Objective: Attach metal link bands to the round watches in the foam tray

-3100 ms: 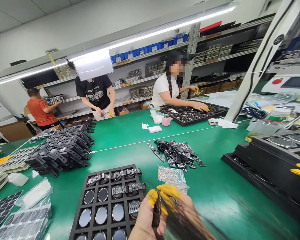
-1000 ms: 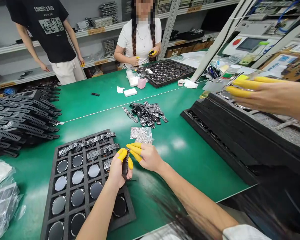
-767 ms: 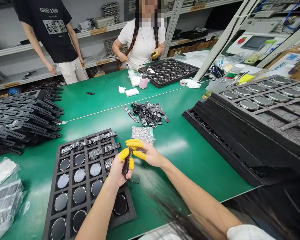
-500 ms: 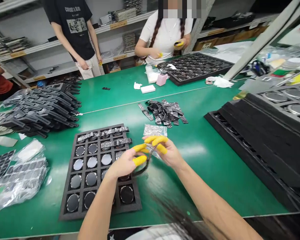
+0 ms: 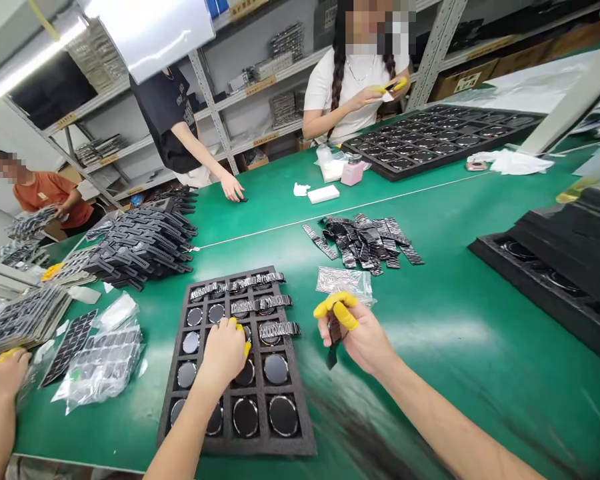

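My left hand (image 5: 224, 353), with yellow finger cots, reaches down into the black foam tray (image 5: 304, 407). Its fingers are curled at a round watch head in the middle rows; the hand hides most of its grip. Raised above the table to the right of the tray, my right hand (image 5: 353, 327) pinches a dark metal watch band (image 5: 334, 337), which hangs from its yellow-covered fingers. Round dark watch heads (image 5: 245, 417) fill the tray's cells. Black link bands (image 5: 280, 329) lie across some watches at its top and right side.
A pile of black bands (image 5: 365, 240) lies beyond a clear bag of small metal parts (image 5: 345, 283). Plastic-wrapped sheets (image 5: 103, 363) and another person's hand (image 5: 5, 373) are at left. Foam trays (image 5: 545, 293) stand at right. Co-workers are across the table.
My hands have parted: the left has moved onto the tray, while the right keeps a band. The view has swung left. A co-worker's hand now reaches to the table's far side.
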Demonstrator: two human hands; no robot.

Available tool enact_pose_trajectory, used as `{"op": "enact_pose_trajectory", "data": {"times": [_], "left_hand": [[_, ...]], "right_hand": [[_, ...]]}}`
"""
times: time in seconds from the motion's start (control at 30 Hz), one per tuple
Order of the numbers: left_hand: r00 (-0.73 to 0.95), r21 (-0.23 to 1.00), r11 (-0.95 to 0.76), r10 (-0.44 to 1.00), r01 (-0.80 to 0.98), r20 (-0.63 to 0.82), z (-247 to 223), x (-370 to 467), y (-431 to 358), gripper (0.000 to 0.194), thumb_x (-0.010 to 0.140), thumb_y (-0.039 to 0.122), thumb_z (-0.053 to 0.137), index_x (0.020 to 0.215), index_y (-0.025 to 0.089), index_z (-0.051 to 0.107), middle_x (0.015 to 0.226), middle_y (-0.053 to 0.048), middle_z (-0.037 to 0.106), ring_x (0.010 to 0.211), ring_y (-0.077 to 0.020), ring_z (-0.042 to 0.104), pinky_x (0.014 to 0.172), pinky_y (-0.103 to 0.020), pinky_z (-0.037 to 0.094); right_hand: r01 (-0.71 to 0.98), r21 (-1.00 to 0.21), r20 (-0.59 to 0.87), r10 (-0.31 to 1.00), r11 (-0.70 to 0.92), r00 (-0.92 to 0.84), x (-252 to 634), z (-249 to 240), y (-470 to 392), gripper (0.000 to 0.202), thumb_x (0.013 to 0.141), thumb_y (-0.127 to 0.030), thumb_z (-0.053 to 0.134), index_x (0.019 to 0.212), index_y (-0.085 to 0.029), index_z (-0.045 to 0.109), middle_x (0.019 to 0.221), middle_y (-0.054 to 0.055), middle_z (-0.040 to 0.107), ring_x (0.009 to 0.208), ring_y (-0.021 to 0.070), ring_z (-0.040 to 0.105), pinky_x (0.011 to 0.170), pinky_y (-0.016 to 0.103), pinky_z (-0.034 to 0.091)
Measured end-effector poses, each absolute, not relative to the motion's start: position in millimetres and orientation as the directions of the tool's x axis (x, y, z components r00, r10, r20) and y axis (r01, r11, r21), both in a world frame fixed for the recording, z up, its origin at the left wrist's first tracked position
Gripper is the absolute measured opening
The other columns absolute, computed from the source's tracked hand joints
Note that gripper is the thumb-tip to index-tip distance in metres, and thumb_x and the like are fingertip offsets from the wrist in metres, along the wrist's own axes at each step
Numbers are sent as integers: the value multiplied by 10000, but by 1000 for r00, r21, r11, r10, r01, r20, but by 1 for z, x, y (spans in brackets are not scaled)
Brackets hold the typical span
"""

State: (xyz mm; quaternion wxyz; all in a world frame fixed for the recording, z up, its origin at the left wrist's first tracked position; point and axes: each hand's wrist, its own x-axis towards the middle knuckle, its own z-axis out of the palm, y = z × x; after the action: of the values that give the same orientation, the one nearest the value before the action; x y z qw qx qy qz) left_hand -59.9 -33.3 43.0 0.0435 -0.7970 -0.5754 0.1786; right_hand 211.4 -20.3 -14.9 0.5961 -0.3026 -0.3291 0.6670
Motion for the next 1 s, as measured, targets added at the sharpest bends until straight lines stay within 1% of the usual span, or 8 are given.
{"op": "enact_pose_trajectory", "data": {"times": [0.13, 0.3, 0.4, 0.5, 0.63, 0.8, 0.93, 1.0], "left_hand": [[364, -204, -390, 919, 898, -154, 36, -73, -28, 227, 981, 182, 532, 978, 108, 747, 1005, -202, 719, 997, -347, 666, 895, -458, 544], [311, 16, -311, 950, 950, -19, 23, -103, -23, 107, 993, 183, 575, 1017, 178, 679, 993, -131, 729, 969, -302, 681, 863, -388, 540], [179, 345, -179, 983, 922, 32, 35, -95, -13, 95, 1002, 298, 625, 1050, 219, 646, 867, -63, 727, 787, -257, 685, 727, -321, 494], [112, 696, -86, 994, 712, 8, 51, -63, 5, 200, 956, 400, 702, 1073, 243, 664, 777, -3, 717, 653, -202, 641, 667, -274, 453], [81, 924, -112, 993, 365, 88, 49, -10, 30, 280, 770, 376, 870, 934, 201, 726, 888, -27, 719, 807, -180, 641, 756, -249, 497], [210, 993, 107, 973, -40, -96, 13, 32, 28, 432, 799, 485, 841, 1007, 196, 597, 1112, -96, 733, 897, -208, 698, 778, -331, 591], [392, 987, -92, 919, 131, 34, -3, 36, 12, 248, 935, 247, 673, 1175, 211, 621, 1220, -108, 725, 1111, -230, 696, 1025, -402, 560], [484, 941, -247, 868, 231, 109, -5, 32, 10, 392, 933, 125, 572, 1306, 227, 635, 1314, -109, 704, 1227, -242, 662, 1137, -436, 497]], "right_hand": [[-615, -786, -31, 998, -63, -63, 208, -16, -19, 414, 836, -631, 826, 840, -250, 664, 799, 48, 709, 484, 154, 534, 416, 291, 436], [-604, -795, -17, 998, -52, -64, 206, -14, -19, 443, 849, -632, 810, 859, -235, 614, 824, 50, 720, 489, 138, 502, 439, 283, 403], [-588, -806, -15, 996, -62, -84, 204, -16, -19, 466, 852, -638, 804, 871, -229, 580, 799, 39, 715, 487, 126, 493, 455, 269, 384], [-592, -802, -25, 995, -80, -101, 201, -21, -19, 492, 825, -647, 824, 871, -226, 572, 736, 7, 683, 474, 114, 471, 456, 251, 377], [-599, -793, -43, 990, -116, -135, 196, -27, -18, 496, 811, -648, 836, 871, -219, 594, 689, -13, 660, 455, 103, 455, 443, 240, 367], [-567, -810, -63, 983, -152, -173, 191, -31, -19, 523, 789, -679, 834, 875, -197, 652, 632, -12, 658, 424, 92, 440, 420, 228, 334], [-538, -821, -84, 973, -191, -216, 190, -30, -20, 515, 760, -649, 863, 773, -182, 647, 577, -12, 646, 412, 81, 439, 415, 212, 307], [-519, -829, -96, 967, -209, -237, 191, -29, -20, 511, 756, -644, 864, 756, -178, 654, 563, -10, 646, 416, 86, 454, 412, 210, 303]]}}
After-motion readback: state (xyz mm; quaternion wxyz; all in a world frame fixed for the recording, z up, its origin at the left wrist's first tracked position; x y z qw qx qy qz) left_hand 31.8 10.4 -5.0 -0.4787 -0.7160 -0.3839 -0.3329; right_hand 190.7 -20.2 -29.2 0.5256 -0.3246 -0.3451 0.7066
